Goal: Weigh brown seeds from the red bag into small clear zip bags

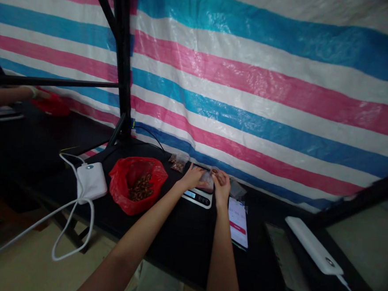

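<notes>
Red, crumpled plastic forms a bag [119,185] left of the flat white scale [196,199]; near the scale, the right hand [222,183] has its grip pinched on a clear pouch [213,170]. The left hand's [192,177] grip, partly hidden, we cannot tell.

Left hand [193,176] covers part of the scale [196,200]; readout [189,194] too small to make out. Right hand [223,189] hides some of a packet [214,170]. Brown bits [141,187] in the red bag [118,188]: too small to identify. Phone [237,217] text likewise (pixelated patch over its upper corner). Far left: another person's forearm [4,97] cut by the edge, hand [43,94] blurred. White cable [32,224] runs out of view, left.
</notes>
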Demonstrator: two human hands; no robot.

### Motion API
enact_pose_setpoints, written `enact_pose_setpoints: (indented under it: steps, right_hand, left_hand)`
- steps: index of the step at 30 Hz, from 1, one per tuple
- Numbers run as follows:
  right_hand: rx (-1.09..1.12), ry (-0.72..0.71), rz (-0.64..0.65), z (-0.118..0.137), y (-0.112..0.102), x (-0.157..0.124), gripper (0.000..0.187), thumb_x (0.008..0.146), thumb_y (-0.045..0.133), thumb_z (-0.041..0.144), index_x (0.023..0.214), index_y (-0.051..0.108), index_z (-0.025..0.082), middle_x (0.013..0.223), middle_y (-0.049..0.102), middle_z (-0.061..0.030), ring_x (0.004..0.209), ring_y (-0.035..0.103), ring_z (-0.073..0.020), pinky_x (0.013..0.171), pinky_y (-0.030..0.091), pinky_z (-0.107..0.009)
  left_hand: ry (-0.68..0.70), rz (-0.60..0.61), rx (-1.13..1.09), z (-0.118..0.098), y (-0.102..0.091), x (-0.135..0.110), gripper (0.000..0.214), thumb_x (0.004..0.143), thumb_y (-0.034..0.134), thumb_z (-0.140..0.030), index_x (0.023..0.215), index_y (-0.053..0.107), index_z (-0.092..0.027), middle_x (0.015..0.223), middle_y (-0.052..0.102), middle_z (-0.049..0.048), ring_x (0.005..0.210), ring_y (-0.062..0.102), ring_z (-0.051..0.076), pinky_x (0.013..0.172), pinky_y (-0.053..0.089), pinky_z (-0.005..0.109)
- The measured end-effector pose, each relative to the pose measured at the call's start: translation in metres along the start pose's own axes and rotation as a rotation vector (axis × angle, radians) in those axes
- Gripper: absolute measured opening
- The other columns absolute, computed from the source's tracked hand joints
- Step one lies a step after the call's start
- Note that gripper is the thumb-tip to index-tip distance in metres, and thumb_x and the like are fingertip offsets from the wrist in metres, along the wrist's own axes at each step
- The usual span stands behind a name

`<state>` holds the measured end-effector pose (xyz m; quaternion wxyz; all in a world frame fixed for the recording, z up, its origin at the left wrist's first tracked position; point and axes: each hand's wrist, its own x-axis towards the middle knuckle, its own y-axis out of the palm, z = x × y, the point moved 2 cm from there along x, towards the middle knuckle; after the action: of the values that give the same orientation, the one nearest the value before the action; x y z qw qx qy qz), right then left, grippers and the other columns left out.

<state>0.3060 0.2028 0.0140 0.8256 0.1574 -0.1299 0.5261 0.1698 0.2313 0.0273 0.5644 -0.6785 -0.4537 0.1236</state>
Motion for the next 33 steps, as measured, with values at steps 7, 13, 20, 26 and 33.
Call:
enact_pose_setpoints:
  steps: [7, 13, 20, 26, 33]
  right_hand:
    - [0.045, -0.059, -0.030, 0.005, -0.001, 0.000, 0.043, 0.064, 0.066, 0.035, 0.102, 0.056, 0.015, 0.109, 0.061, -0.0104, 0.097, 0.060, -0.0204, 0.092, 0.042, -0.040]
    - [0.077, -0.116, 0.068, 0.019, 0.008, -0.007, 0.044, 0.069, 0.063, 0.034, 0.108, 0.051, 0.018, 0.114, 0.059, -0.0099, 0.104, 0.057, -0.0196, 0.093, 0.041, -0.039]
    - [0.067, -0.139, 0.114, 0.033, 0.013, -0.013, 0.038, 0.068, 0.066, 0.032, 0.103, 0.056, 0.019, 0.117, 0.058, -0.0113, 0.104, 0.056, -0.0197, 0.090, 0.043, -0.038]
    - [0.048, -0.182, 0.145, 0.038, 0.013, -0.015, 0.038, 0.073, 0.062, 0.035, 0.107, 0.059, 0.019, 0.121, 0.057, -0.0096, 0.112, 0.051, -0.0210, 0.098, 0.037, -0.040]
    - [0.037, -0.220, 0.144, 0.035, 0.013, -0.015, 0.041, 0.074, 0.061, 0.035, 0.111, 0.058, 0.018, 0.121, 0.055, -0.0109, 0.113, 0.050, -0.0219, 0.097, 0.038, -0.039]
  left_hand:
    - [-0.013, -0.249, -0.358, 0.009, -0.007, -0.003, 0.056, 0.067, 0.068, -0.041, 0.116, 0.056, -0.016, 0.114, 0.058, 0.0121, 0.108, 0.050, 0.025, 0.098, 0.033, 0.041]
    - [-0.016, -0.275, -0.833, 0.016, -0.016, -0.011, 0.051, 0.065, 0.070, -0.037, 0.108, 0.061, -0.012, 0.110, 0.062, 0.0118, 0.102, 0.056, 0.021, 0.093, 0.039, 0.035]
    - [-0.037, -0.198, -1.018, 0.008, -0.017, -0.011, 0.052, 0.064, 0.071, -0.033, 0.109, 0.059, -0.010, 0.110, 0.061, 0.0130, 0.102, 0.056, 0.022, 0.093, 0.039, 0.036]
    - [-0.059, -0.196, -1.043, 0.004, -0.022, -0.012, 0.051, 0.062, 0.072, -0.031, 0.106, 0.060, -0.009, 0.109, 0.061, 0.0132, 0.101, 0.056, 0.021, 0.092, 0.039, 0.034]
    - [-0.053, -0.183, -0.973, 0.012, -0.018, -0.011, 0.051, 0.062, 0.072, -0.033, 0.106, 0.060, -0.008, 0.105, 0.063, 0.0126, 0.096, 0.057, 0.021, 0.088, 0.041, 0.033]
